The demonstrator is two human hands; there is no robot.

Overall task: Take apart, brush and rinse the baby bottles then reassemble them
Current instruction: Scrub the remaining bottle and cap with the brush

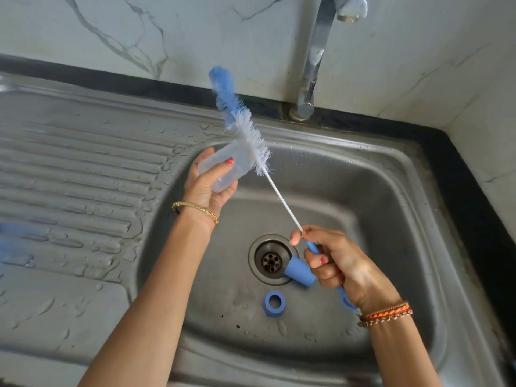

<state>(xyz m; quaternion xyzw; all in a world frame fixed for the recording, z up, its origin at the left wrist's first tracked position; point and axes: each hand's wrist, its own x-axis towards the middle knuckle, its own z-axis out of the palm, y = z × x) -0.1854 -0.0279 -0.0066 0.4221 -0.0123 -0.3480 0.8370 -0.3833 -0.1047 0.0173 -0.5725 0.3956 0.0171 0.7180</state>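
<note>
My left hand (205, 188) grips a clear plastic bottle body (223, 164) above the left side of the steel sink (391, 191), its mouth turned toward the right. My right hand (337, 263) holds the blue handle of a long bottle brush (243, 121). The brush's white and blue bristles stand outside the bottle, just beside its mouth, pointing up toward the wall. On the sink floor lie a blue cap (300, 272) next to the drain (270, 261) and a blue screw ring (274, 303) in front of it.
A chrome tap (315, 57) rises behind the basin, with no water running. A ribbed, wet draining board (69, 177) stretches to the left. A blurred blue thing (11, 238) sits at the left edge. A marble wall backs the sink, and a black counter rim runs on the right.
</note>
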